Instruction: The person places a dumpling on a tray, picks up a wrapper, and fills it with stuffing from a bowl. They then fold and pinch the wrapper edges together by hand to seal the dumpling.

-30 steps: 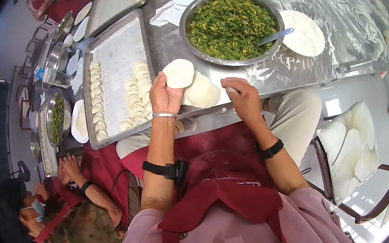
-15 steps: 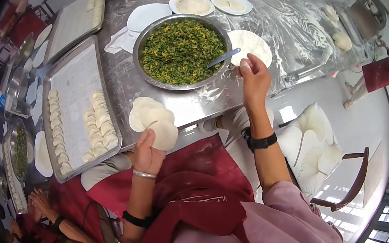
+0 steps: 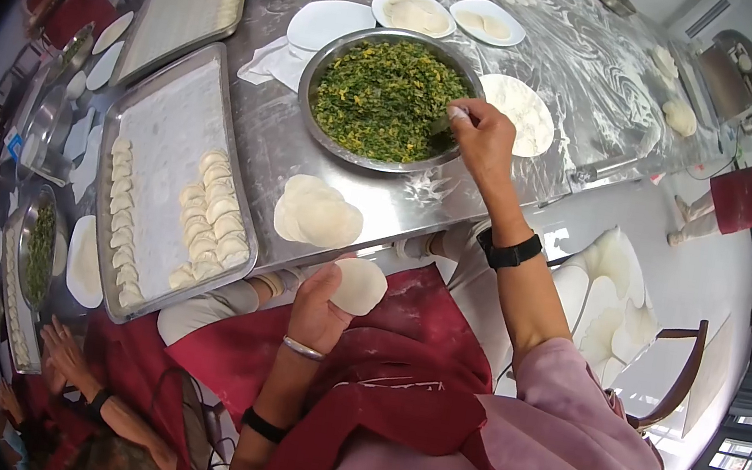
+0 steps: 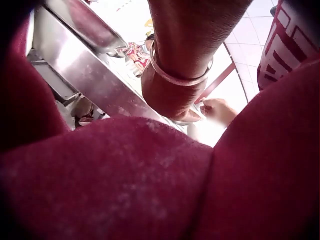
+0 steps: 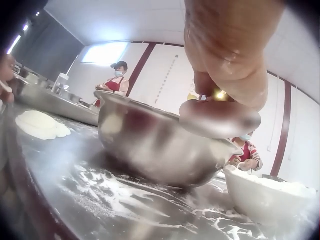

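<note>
My left hand (image 3: pixel 318 312) holds a round dumpling wrapper (image 3: pixel 361 287) over my lap, thumb at its edge. Beyond it, a stack of wrappers (image 3: pixel 316 212) lies near the table edge. My right hand (image 3: pixel 489 145) is at the right rim of a steel bowl (image 3: pixel 377 165), its fingers curled round the handle of a spoon (image 3: pixel 440 125). The spoon's lower end dips into chopped green and yellow filling (image 3: pixel 378 89). In the right wrist view the right hand (image 5: pixel 232 55) overlaps the bowl (image 5: pixel 155 142). Apron cloth covers much of the left wrist view.
A tray (image 3: pixel 241 259) of folded dumplings (image 3: pixel 215 221) stands left of the bowl, another tray (image 3: pixel 175 15) behind it. A dish of flour (image 3: pixel 520 116) sits right of the bowl, and white plates (image 3: pixel 329 26) lie behind. Another person's hands (image 3: pixel 70 360) are at lower left.
My right hand has moved from beside the flour dish to the bowl and taken hold of the spoon. The left hand with its wrapper has drawn away from the stack toward my lap.
</note>
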`<state>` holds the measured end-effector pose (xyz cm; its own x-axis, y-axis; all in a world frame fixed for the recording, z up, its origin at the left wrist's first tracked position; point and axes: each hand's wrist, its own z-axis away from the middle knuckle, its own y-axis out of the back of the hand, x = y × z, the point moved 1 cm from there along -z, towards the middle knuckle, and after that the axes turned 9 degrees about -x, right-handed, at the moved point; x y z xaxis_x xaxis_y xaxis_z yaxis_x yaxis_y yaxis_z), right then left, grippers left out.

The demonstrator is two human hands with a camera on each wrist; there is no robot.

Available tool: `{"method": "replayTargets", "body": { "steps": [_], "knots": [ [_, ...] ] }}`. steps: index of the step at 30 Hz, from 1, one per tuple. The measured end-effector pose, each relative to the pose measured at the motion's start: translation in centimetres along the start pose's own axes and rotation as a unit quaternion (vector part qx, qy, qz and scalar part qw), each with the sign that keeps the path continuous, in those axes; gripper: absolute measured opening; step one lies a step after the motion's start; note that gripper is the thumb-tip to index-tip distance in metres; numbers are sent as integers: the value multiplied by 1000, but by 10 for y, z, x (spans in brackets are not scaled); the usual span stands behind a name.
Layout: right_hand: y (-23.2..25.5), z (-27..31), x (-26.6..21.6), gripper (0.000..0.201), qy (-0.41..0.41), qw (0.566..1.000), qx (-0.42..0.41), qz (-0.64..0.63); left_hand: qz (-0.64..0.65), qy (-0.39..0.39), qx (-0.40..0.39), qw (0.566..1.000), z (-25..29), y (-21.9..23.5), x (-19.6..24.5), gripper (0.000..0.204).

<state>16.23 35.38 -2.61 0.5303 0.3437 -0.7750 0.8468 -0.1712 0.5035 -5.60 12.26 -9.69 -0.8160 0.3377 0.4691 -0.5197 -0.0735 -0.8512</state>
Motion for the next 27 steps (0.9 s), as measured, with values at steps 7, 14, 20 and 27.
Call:
{"method": "replayTargets", "body": {
  "steps": [7, 14, 20, 27],
  "knots": [
    [-1, 1, -21, 10, 46, 997, 15, 52, -1, 16, 4, 1000, 2, 9, -3, 34],
    [-28, -4, -2, 10, 37, 997, -4, 65, 9, 24, -14, 1000, 2, 3, -4, 32],
    [-48, -1, -22, 11, -69, 991, -44, -103, 13, 27, -1, 1000, 2, 2, -4, 33],
    [-58, -10, -22, 12, -188, 951, -103, -224, -5, 5, -3, 1000, -5, -1, 10, 37]
  ]
}}
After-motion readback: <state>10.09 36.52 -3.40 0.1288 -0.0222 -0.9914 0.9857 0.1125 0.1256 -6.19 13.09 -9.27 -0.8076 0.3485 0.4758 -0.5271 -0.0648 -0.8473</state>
